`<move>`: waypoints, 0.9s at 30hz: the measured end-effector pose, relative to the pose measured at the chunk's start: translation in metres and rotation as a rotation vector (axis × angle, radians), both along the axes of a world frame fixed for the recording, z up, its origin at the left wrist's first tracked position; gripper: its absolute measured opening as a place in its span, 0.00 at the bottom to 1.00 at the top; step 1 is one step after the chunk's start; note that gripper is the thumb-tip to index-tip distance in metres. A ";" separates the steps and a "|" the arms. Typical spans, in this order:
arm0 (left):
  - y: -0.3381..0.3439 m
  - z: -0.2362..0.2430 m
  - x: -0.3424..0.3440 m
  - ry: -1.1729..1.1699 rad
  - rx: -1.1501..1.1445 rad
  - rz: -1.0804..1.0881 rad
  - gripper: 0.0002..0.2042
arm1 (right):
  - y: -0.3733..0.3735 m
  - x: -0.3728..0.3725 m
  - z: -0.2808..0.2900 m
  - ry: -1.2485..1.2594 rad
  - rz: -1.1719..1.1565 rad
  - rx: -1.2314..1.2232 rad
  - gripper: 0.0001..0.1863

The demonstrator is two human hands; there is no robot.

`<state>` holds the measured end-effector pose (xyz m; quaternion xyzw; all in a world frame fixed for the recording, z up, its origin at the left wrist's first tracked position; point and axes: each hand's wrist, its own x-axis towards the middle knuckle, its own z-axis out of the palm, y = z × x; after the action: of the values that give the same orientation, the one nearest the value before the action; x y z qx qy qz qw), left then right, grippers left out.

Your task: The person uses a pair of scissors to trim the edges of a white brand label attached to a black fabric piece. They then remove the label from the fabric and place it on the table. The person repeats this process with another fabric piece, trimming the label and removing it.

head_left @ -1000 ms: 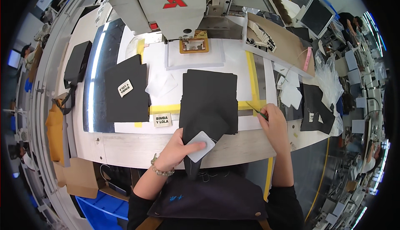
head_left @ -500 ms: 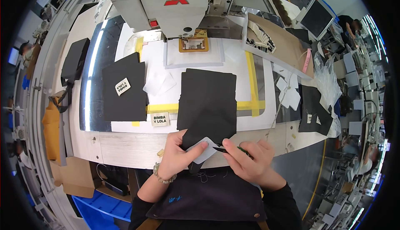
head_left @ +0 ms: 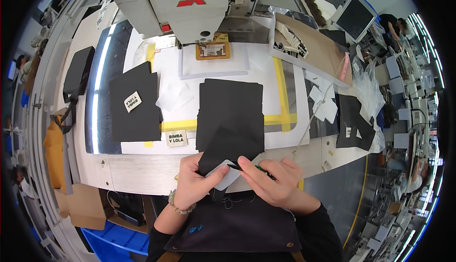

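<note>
My left hand (head_left: 195, 179) pinches a black fabric piece (head_left: 221, 152) at the front edge of the table, its thumb on a white backing patch (head_left: 230, 179) on that piece. My right hand (head_left: 273, 180) closes round small dark-tipped thread snips (head_left: 264, 170) with green on the handle. Their tip meets the patch's upper right edge; whether the blades are apart is hidden. Under and beyond the held piece lies a stack of black fabric (head_left: 231, 105). A cream label (head_left: 176, 138) rests left of it, and another label (head_left: 133, 102) lies on a second black stack (head_left: 135, 124).
A sewing machine head (head_left: 187, 10) stands at the back, above a brown frame (head_left: 213, 51). Behind on the right is an open cardboard box (head_left: 316, 55) of labels. White backing scraps (head_left: 324, 104), black pieces (head_left: 354, 119) and a clear plastic bag (head_left: 369, 84) lie to the right.
The whole view has shifted slightly. My right hand has come closer to my left, and the snips' tip is now against the patch. The held fabric is tilted up a little more.
</note>
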<state>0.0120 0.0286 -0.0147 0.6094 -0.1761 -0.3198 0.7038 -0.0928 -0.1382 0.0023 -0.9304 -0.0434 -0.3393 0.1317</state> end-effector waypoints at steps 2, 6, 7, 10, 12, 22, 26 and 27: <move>0.000 0.001 0.000 -0.001 0.008 -0.001 0.05 | 0.001 0.000 0.001 -0.002 -0.007 -0.004 0.20; 0.002 0.002 0.000 -0.024 0.056 -0.007 0.05 | 0.001 0.001 0.003 0.005 -0.015 -0.034 0.20; 0.002 0.002 0.000 -0.029 0.054 -0.008 0.05 | 0.000 0.000 0.002 0.005 -0.011 -0.044 0.20; 0.002 0.003 0.000 -0.050 0.055 -0.006 0.05 | -0.003 -0.003 0.005 0.047 0.029 -0.060 0.22; 0.001 0.004 0.000 -0.073 0.065 -0.005 0.06 | -0.004 -0.004 0.007 0.072 0.049 -0.066 0.24; 0.007 0.004 0.001 -0.019 0.054 -0.072 0.07 | -0.007 -0.001 -0.002 -0.073 0.054 -0.114 0.24; 0.007 0.005 0.000 0.013 0.027 -0.082 0.07 | -0.010 0.001 0.000 -0.104 0.080 -0.182 0.22; 0.007 0.005 0.000 0.019 0.025 -0.088 0.07 | -0.011 0.002 -0.001 -0.127 0.083 -0.189 0.21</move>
<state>0.0115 0.0360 -0.0093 0.6067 -0.1918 -0.3585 0.6831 -0.0910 -0.1492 0.0017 -0.9127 -0.1221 -0.3862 0.0542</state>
